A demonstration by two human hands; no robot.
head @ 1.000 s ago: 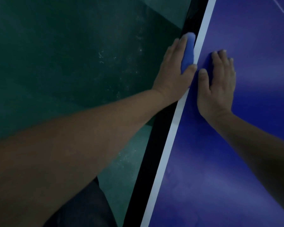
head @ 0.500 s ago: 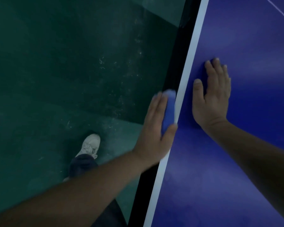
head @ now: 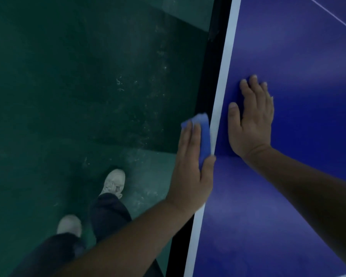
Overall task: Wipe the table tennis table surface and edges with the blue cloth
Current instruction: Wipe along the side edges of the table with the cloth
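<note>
Fingers of the left hand (head: pixel 190 176) are being held straight and flat against the blue cloth (head: pixel 203 136), which is being pressed to the dark side edge (head: pixel 208 80) of the table tennis table (head: pixel 288 216). The cloth is being kept folded into a narrow pad; its upper end is showing past the fingertips, and its lower end is being pinched by the thumb, which is lying over the white border line (head: pixel 225 66) along the table's rim. The cloth is thus being held against the edge, just beside the white line and about halfway along the visible stretch of that edge. The right hand (head: pixel 252 120) is being laid flat on the blue playing surface with its fingers straight and close together and its thumb spread toward the white line; nothing is being gripped by it, and it is being kept just across the line from the cloth. Both bare forearms are being extended from the lower part of the view. Beyond the table edge, a dark green floor (head: pixel 78 86) with pale scuff marks is being shown, and on it two light-coloured shoes (head: pixel 113 181) under dark trouser legs (head: pixel 108 212) are being seen beside the table.
</note>
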